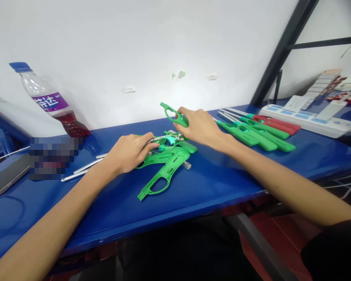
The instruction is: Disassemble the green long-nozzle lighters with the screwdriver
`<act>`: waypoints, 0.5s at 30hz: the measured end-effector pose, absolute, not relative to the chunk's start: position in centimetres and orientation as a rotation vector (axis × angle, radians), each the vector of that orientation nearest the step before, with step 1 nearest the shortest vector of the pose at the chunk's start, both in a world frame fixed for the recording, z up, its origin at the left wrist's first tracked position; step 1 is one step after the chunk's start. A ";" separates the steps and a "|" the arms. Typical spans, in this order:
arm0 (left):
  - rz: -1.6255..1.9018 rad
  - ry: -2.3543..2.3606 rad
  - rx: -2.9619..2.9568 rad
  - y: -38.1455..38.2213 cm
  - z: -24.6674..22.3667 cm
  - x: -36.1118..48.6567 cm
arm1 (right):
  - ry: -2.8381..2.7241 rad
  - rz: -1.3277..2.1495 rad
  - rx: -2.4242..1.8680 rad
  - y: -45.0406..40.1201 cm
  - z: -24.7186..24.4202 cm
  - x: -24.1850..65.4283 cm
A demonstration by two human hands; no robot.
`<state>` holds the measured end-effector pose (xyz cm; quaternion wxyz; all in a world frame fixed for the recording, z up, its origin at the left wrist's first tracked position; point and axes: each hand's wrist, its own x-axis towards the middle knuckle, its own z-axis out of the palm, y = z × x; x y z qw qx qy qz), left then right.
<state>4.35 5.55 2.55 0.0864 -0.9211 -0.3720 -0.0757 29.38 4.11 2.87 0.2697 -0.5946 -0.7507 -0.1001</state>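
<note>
My right hand [200,127] is closed around a green lighter half-shell [181,120], its looped end pointing up and left. Lower and to the left, my left hand [131,153] pinches a thin lighter part at the edge of a heap; its exact shape is hidden by the fingers. A teal trigger piece [171,140] lies just right of those fingertips. Among the heaped parts, another green half-shell [166,173] rests with its hollow side up, near a clear fuel tank [187,165]. Several metal tubes [83,170] lie left of my left wrist.
Several assembled long-nosed lighters, green [248,134] and red [276,124], lie on the blue table [199,199] to the right. Behind them is a white power strip [310,119]. A drink bottle [51,99] and a phone [10,175] are at the left. A wall backs the table.
</note>
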 end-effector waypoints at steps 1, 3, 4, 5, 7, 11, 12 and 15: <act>-0.226 -1.108 -2.743 5.5 2.5 4.3 | -2.023 -0.267 -1.608 4.1 2.9 29.4; -0.227 -1.107 -2.739 5.5 2.6 4.3 | -2.023 -0.267 -1.612 4.1 2.9 29.4; -0.226 -1.107 -2.737 5.5 2.6 4.2 | -2.023 -0.268 -1.614 4.1 3.0 29.4; -0.225 -1.108 -2.735 5.5 2.6 4.2 | -2.022 -0.271 -1.614 4.1 3.0 29.4; -0.225 -1.109 -2.730 5.5 2.6 4.2 | -2.017 -0.280 -1.614 4.1 2.9 29.4; -0.229 -1.111 -2.717 5.4 2.7 4.2 | -2.004 -0.291 -1.608 4.1 2.9 29.4; -0.230 -1.111 -2.715 5.4 2.7 4.3 | -2.003 -0.284 -1.605 4.1 3.0 29.4; -0.236 -1.110 -2.712 5.3 2.8 4.3 | -1.995 -0.257 -1.601 4.0 3.1 29.4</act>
